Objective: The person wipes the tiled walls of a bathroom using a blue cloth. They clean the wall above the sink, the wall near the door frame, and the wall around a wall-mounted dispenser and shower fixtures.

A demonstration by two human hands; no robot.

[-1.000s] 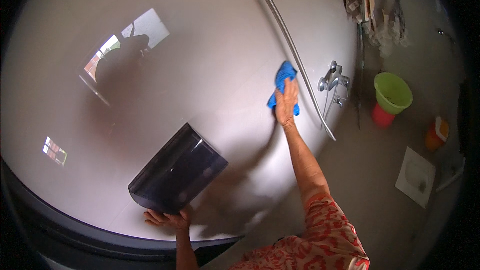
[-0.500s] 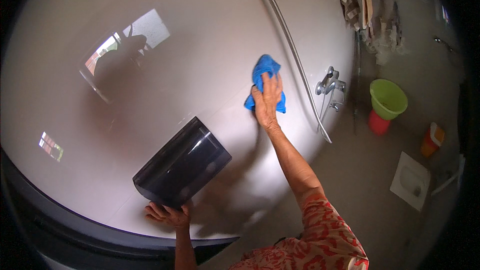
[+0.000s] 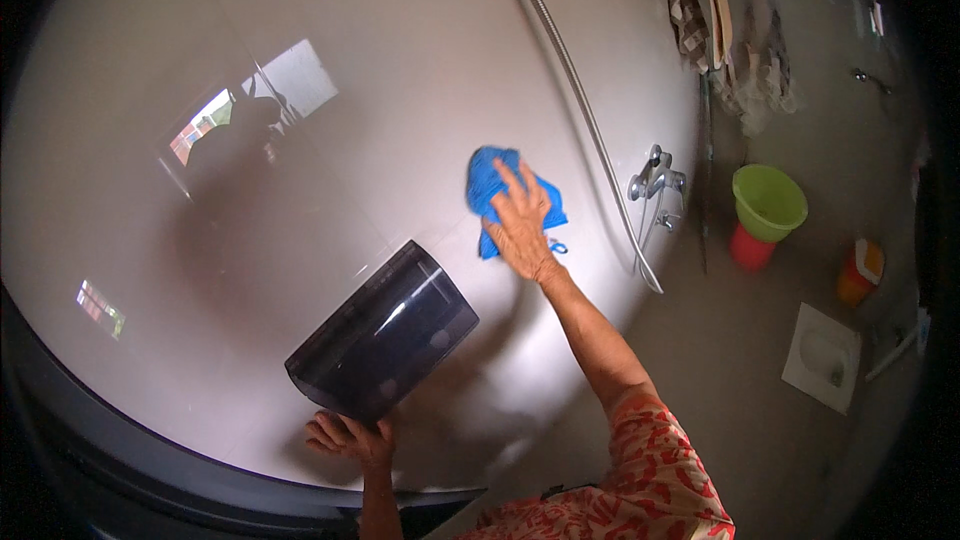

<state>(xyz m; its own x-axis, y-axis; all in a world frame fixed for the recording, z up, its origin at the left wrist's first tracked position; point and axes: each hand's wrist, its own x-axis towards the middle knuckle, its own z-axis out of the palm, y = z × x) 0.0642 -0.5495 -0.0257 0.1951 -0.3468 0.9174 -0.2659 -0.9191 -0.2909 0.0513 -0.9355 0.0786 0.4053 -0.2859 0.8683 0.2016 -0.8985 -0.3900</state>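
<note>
My right hand point(image 3: 522, 225) presses a blue cloth point(image 3: 487, 185) flat on the pale, glossy wall, fingers spread over it. A small loop of the cloth sticks out beside my wrist. Lower left, a dark, shiny box point(image 3: 385, 325) shaped like a paper dispenser sits on the wall. My left hand point(image 3: 352, 437) is at its bottom edge, fingers stretched to the left and nothing seen in them. The box hides part of that hand's fingertips or thumb.
A metal shower hose point(image 3: 570, 70) hangs right of the cloth, next to a chrome mixer tap point(image 3: 657, 180). Farther right are a green basin point(image 3: 770, 200) on a red bucket point(image 3: 752, 250), an orange bin point(image 3: 860, 272), a white squat toilet point(image 3: 822, 358) and hanging cloths point(image 3: 690, 5).
My right hand has slid the blue cloth left and downward along the wall, away from the hose. The view has shifted slightly; my left hand stays by the box.
</note>
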